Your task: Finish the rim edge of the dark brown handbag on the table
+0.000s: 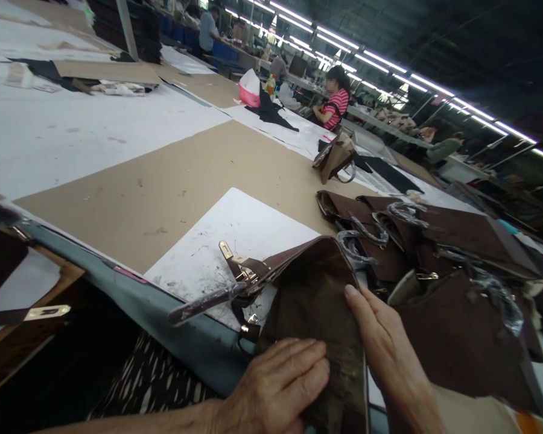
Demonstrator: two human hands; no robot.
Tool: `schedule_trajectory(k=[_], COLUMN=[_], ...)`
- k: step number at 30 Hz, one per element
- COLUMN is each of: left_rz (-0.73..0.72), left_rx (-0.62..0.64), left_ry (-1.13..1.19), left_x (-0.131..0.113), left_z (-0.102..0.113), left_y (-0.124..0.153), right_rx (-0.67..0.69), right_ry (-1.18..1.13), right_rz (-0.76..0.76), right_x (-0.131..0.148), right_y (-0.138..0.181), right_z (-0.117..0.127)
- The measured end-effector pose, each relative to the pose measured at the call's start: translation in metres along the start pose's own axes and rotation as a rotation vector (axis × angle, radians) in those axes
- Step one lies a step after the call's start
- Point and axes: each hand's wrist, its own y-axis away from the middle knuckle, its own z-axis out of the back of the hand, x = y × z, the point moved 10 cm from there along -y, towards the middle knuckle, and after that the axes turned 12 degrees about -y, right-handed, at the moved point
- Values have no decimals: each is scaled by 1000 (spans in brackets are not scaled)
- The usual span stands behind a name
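Note:
A dark brown handbag [319, 289] with olive lining lies tilted at the table's near edge, its mouth turned toward me. Gold-coloured metal fittings [247, 271] and a plastic-wrapped strap [203, 304] stick out on its left side. My left hand [280, 380] rests across the lining, fingers stretched out close together; its thumb is hidden. Along the bag's right edge, my right hand [389, 343] grips the rim, with its thumb on top and the other fingers partly out of sight.
Several brown bags [461, 325] with plastic-wrapped handles are heaped at the right. A finished-looking bag [337, 157] stands farther back. White and tan sheets [185, 181] cover the table. At lower left is a box [36, 355] with bag parts. A person in a striped shirt [337, 108] works beyond.

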Motion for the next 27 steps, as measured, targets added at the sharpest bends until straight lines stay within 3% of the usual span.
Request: schedule_trajectory(k=[8,13,19,22,27], left_rz=[24,32,35,14,35], left_rx=[-265,-146,-250,-192,-75], left_ry=[8,83,71,37,75], left_x=[1,2,4,4,8], left_z=[5,12,8,-1,4], left_y=[2,-11,-6,-2,-3], right_rx=[-16,-32,-52,-58,-36], right_ry=[7,9,-6,-2,-17], right_rz=[-68,-98,-101,-90,-98], right_x=[-11,-13,-14,-14,-16], right_y=[0,3,3,2,2], right_z=[1,3,5,5,1])
